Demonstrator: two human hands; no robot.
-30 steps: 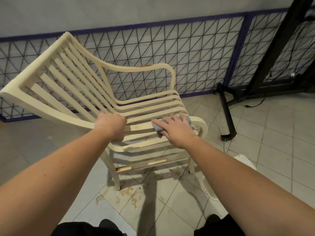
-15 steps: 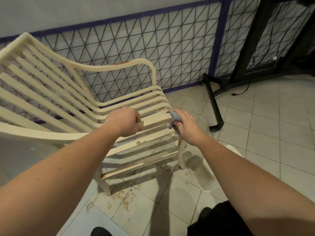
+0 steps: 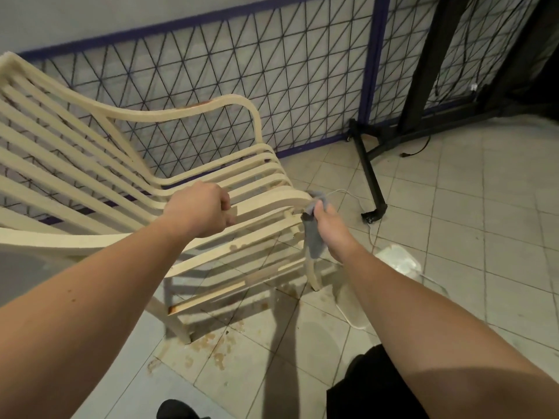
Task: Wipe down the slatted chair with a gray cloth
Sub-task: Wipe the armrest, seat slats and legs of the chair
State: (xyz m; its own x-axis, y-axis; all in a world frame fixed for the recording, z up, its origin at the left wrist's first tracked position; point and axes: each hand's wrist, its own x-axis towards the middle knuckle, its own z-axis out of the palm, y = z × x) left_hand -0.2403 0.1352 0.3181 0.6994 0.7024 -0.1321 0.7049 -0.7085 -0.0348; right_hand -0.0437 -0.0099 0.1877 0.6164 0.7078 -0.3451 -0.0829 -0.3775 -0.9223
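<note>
A cream slatted chair [image 3: 90, 164] stands on the tiled floor, its seat facing right. My left hand [image 3: 201, 208] grips the near armrest of the chair, fingers curled round it. My right hand [image 3: 331, 229] holds the gray cloth [image 3: 314, 237] against the front end of that armrest, where it bends down into the front leg. Part of the cloth hangs down along the leg.
A blue-framed wire mesh fence [image 3: 272, 74] runs behind the chair. A black metal stand [image 3: 370, 179] with a foot bar sits on the floor at right. A white cable [image 3: 348, 195] and a white bag-like thing [image 3: 399, 260] lie near the chair's front leg. Brown stains [image 3: 211, 349] mark the tiles.
My right hand slid the cloth from the seat slats to the front end of the armrest and down onto the leg. The view shifted right; my left hand kept its grip.
</note>
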